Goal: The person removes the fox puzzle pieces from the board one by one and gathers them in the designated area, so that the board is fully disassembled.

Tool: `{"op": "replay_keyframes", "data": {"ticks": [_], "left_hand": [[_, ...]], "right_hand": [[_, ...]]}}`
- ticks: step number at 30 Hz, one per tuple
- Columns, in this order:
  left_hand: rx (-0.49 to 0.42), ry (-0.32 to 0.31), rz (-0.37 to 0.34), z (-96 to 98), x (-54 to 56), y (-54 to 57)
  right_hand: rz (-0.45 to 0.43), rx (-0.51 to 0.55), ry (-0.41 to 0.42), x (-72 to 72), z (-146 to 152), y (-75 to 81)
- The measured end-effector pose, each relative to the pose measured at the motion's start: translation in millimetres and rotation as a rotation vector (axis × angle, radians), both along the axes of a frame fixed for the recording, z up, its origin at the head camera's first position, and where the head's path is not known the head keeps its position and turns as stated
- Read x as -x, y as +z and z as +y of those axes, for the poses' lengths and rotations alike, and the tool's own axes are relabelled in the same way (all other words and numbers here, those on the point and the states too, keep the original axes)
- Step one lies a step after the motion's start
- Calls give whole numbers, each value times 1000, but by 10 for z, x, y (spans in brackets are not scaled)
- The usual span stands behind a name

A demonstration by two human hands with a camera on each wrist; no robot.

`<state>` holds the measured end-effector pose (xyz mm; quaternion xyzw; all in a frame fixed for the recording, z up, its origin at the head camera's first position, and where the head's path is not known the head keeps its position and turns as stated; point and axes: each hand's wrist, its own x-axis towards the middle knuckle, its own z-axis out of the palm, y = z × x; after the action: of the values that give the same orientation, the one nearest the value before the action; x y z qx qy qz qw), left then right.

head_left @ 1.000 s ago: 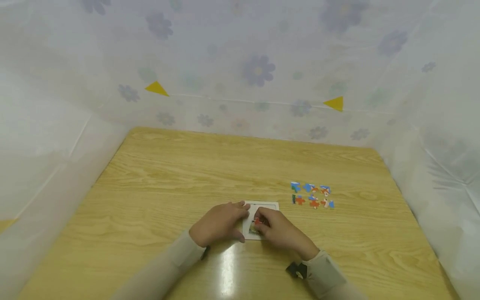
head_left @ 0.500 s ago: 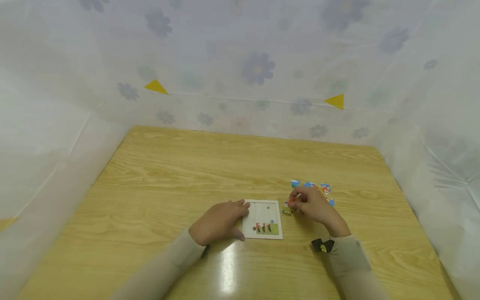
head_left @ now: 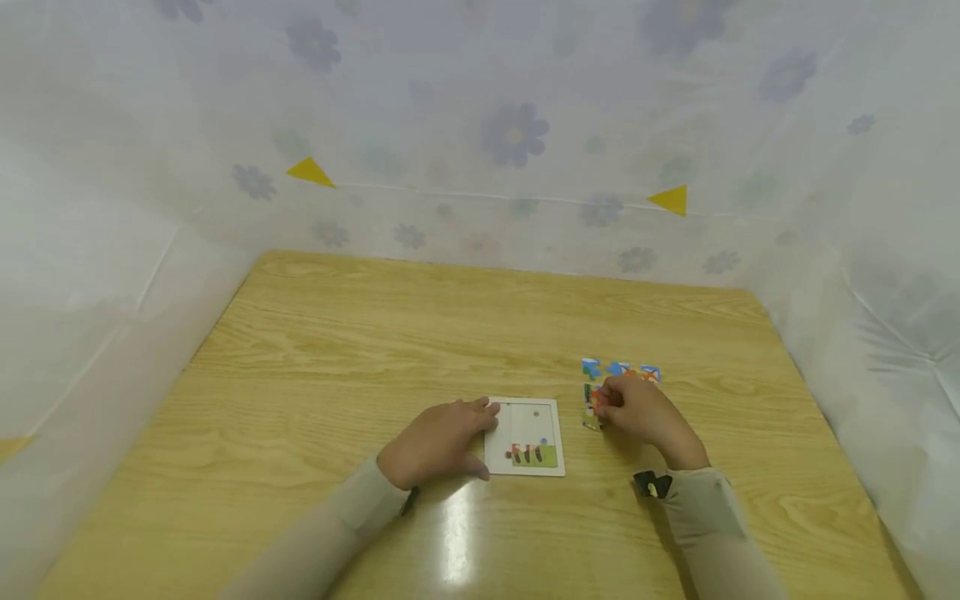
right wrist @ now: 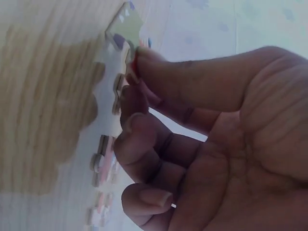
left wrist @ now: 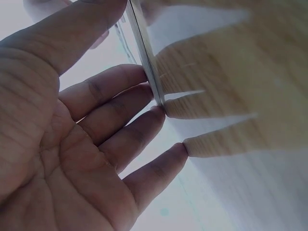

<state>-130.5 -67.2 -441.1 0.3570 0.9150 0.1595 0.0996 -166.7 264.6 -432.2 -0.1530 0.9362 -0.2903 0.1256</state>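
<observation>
In the head view my left hand [head_left: 438, 442] rests against the left side of a small white puzzle tray [head_left: 560, 437]. Seen from the left wrist, its fingers reach out fairly straight, tips right at the tray's thin edge. To the right of the tray, my right hand [head_left: 648, 417] pinches a jigsaw piece [right wrist: 126, 26], green with some red, between thumb and index finger, low over the table. The other fingers are curled loosely beneath. Inside the tray, at the lower right, lies a green, red and black picture part [head_left: 536, 455].
Loose blue and orange jigsaw pieces [head_left: 591, 367] lie in rows behind the right hand, which hides some of them. The wooden table [head_left: 360, 333] ends at a flowered curtain [head_left: 480, 208] at the back.
My right hand has moved right, from over the tray to the loose pieces, with the jigsaw piece still pinched. The tray's inside now shows. My left hand stays put.
</observation>
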Motion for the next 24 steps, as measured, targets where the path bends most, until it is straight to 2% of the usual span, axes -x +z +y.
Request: {"op": "replay_keyframes", "data": {"ticks": [6,10,24], "left_hand": [[10,2,-1,6,-4,13],[8,4,-4,12,-6,18],[-4,2,-12,-3,-7,14]], "right_hand": [[-53,40,14,-21,-24,18],[-49,67,20,-19,-26,14],[-54,37,18,-29,-25,-11]]}}
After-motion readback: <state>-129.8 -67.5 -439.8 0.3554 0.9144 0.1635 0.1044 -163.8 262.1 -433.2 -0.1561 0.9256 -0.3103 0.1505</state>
